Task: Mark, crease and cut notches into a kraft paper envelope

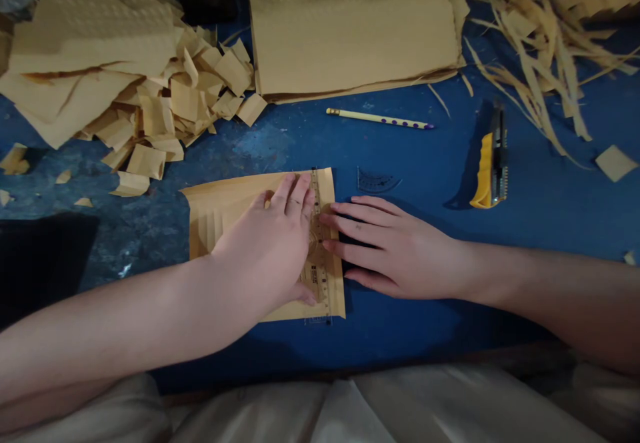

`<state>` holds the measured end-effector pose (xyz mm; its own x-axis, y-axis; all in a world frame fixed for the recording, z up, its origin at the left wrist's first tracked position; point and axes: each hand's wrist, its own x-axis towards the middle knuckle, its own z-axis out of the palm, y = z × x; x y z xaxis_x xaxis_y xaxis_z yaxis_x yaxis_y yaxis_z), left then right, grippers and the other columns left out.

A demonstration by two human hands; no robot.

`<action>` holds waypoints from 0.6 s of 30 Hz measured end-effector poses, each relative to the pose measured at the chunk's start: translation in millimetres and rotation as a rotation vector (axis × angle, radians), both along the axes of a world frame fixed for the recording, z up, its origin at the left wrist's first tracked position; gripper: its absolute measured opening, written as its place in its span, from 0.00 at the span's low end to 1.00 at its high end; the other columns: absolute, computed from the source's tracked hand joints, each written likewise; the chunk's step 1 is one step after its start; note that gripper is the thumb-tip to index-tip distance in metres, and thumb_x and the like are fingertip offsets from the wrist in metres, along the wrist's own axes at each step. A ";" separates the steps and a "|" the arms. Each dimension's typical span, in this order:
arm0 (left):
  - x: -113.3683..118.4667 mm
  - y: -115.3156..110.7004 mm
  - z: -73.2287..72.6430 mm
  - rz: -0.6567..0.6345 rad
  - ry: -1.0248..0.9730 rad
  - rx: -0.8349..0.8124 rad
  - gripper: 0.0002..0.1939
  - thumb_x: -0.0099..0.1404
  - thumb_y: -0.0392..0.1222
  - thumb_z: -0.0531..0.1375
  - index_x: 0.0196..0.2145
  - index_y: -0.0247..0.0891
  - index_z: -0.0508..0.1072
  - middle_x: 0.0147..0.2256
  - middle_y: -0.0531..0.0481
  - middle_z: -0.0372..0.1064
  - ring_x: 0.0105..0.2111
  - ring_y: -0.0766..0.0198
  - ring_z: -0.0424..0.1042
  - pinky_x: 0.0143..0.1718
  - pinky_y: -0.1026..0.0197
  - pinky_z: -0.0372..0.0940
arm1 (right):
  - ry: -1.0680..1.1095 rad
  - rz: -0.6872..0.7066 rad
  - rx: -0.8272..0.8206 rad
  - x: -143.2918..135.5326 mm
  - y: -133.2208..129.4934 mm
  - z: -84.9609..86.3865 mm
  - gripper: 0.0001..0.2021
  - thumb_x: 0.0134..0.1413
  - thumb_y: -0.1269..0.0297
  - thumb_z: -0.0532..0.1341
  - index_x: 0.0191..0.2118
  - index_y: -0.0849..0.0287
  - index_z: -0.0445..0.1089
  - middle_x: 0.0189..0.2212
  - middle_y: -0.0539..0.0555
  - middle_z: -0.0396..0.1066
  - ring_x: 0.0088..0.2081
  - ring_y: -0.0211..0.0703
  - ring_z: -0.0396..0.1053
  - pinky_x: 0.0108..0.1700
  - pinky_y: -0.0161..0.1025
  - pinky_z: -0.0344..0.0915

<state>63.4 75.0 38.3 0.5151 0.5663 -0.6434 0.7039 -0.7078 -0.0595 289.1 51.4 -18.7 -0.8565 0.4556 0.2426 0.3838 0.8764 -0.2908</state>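
A sheet of brown paper point(285, 311) lies on the blue table in front of me. Across it, near its right edge, lies a clear ruler point(323, 283) with dark markings. My left hand point(273, 236) presses flat on the ruler and the paper, fingers stretched out and thumb low on the ruler; it covers part of both. From the right, my right hand point(385, 243) rests with its fingers spread, the tips reaching the paper's right margin beside the ruler. Nothing is gripped in it.
Behind are a yellow pencil point(380, 119), a clear protractor-like piece point(377, 181) and a yellow box cutter point(490, 163). A stack of brown paper point(350, 36) lies at the back, cut paper pieces point(200, 89) at left, thin paper strips point(550, 63) at right.
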 end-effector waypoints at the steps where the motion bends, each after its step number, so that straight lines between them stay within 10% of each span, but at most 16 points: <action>1: 0.4 0.2 0.7 -0.009 0.016 -0.002 0.77 0.53 0.76 0.71 0.76 0.18 0.40 0.76 0.21 0.27 0.77 0.27 0.36 0.75 0.37 0.53 | 0.002 0.001 -0.001 0.2 0.1 0.0 0.16 0.73 0.59 0.59 0.54 0.62 0.78 0.60 0.65 0.76 0.66 0.63 0.70 0.68 0.61 0.67; 18: 1.6 -0.4 2.2 -0.019 0.046 -0.004 0.75 0.56 0.78 0.67 0.76 0.19 0.39 0.75 0.22 0.24 0.77 0.28 0.34 0.75 0.36 0.53 | -0.005 0.008 -0.023 0.4 0.9 0.6 0.16 0.73 0.59 0.58 0.55 0.63 0.78 0.59 0.66 0.76 0.66 0.62 0.70 0.68 0.61 0.67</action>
<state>65.0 74.6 40.5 0.4960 0.5543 -0.6684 0.6868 -0.7214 -0.0887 289.6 52.4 -18.1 -0.8612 0.4545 0.2273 0.3788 0.8723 -0.3092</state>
